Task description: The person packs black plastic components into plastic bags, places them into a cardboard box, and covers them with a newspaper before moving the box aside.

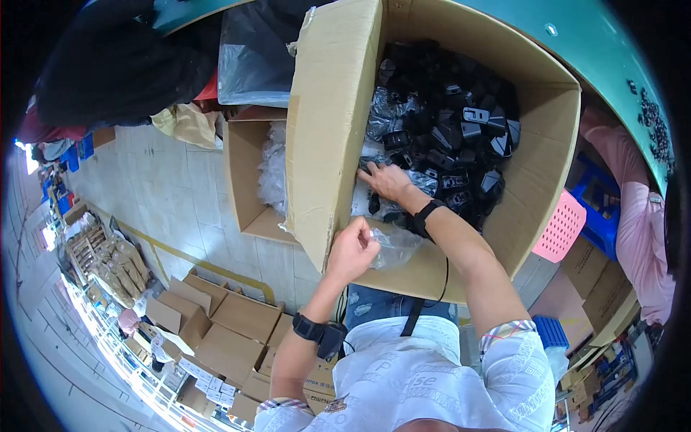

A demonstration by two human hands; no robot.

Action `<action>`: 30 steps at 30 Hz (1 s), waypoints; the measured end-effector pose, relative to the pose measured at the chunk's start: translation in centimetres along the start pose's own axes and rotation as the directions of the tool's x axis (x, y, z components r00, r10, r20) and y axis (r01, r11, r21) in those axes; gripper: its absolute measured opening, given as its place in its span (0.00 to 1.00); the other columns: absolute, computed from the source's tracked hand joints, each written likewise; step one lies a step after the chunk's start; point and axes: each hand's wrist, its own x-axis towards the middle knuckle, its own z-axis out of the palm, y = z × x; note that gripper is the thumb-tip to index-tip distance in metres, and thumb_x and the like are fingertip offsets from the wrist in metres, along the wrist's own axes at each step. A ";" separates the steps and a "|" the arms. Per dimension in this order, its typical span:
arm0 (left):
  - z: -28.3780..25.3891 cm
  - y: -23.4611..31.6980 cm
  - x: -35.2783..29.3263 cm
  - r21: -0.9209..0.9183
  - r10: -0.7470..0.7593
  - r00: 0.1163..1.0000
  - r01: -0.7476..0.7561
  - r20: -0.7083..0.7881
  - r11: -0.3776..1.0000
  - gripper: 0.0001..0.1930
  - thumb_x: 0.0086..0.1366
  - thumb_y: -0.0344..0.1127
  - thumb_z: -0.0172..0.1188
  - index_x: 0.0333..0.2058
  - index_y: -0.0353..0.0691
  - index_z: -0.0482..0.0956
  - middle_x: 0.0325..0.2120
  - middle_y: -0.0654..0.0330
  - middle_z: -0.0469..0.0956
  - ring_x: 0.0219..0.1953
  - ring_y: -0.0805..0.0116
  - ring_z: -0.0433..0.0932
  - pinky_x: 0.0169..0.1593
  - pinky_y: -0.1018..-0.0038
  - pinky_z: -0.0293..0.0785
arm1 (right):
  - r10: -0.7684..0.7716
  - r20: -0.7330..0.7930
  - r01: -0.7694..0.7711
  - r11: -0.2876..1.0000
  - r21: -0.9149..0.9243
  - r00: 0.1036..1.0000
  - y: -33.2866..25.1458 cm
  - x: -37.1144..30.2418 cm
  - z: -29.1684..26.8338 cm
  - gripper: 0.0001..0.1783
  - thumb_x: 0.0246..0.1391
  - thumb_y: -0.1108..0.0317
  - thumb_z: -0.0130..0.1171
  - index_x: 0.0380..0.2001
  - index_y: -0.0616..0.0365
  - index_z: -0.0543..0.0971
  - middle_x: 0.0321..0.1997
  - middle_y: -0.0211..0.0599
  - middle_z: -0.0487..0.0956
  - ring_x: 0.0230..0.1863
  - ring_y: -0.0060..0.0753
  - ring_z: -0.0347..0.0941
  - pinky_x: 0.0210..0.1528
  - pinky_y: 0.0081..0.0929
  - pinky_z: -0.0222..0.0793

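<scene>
Big cardboard box (538, 133) open in front of the worker, its left flap (324, 122) folded outward. Inside, a loose heap of black plastic parts (471, 129), some in crinkled clear wrapping (392, 111); the heap lies mostly toward the far and middle part of the box. Right hand (389, 181) reaches over the near wall and down to the heap's left side, fingers spread over wrapped pieces; touching, it seems, but cannot tell whether anything is gripped. Left hand (351, 250) at the near left corner, fingers curled in, apparently pinching a clear bag (396, 248) that hangs out to its right, over the near edge. Step in hand, as I judge it: picking among the parts with the right while the left keeps the bag. Next move calls for the right fingers to close on one piece without dragging its neighbours, and for the left to hold the thin film by its edge. Just left of the box, a smaller carton (241, 180) with more clear bags (273, 169); off to the right, a pink basket (561, 227) beside a blue stool (599, 205).
</scene>
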 end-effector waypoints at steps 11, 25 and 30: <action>2.2 1.1 0.9 -0.184 0.072 0.987 -0.098 -0.146 0.978 0.08 0.61 0.25 0.58 0.38 0.38 0.70 0.18 0.70 0.64 0.22 0.84 0.62 0.25 0.81 0.57 | 0.418 -0.243 -0.294 0.859 0.419 0.876 -0.9 -1.0 -2.3 0.05 0.53 0.67 0.57 0.31 0.55 0.78 0.36 0.39 0.75 0.35 0.44 0.76 0.34 0.35 0.75; 7.8 15.3 0.6 -0.151 0.620 0.785 -0.613 -0.005 0.775 0.04 0.61 0.30 0.57 0.35 0.40 0.73 0.23 0.54 0.78 0.24 0.54 0.79 0.27 0.65 0.74 | 0.169 0.080 -0.162 0.982 -0.093 0.982 -2.0 1.5 0.7 0.09 0.51 0.67 0.55 0.35 0.56 0.80 0.37 0.38 0.75 0.39 0.37 0.77 0.31 0.32 0.78; 5.5 9.6 1.2 -0.226 0.427 0.904 -0.422 -0.026 0.878 0.04 0.62 0.28 0.58 0.36 0.37 0.75 0.18 0.60 0.74 0.19 0.71 0.74 0.24 0.73 0.68 | 0.194 -0.105 -0.195 0.981 0.003 0.975 -0.5 1.6 0.0 0.09 0.47 0.71 0.54 0.34 0.58 0.77 0.35 0.37 0.73 0.36 0.37 0.76 0.30 0.31 0.77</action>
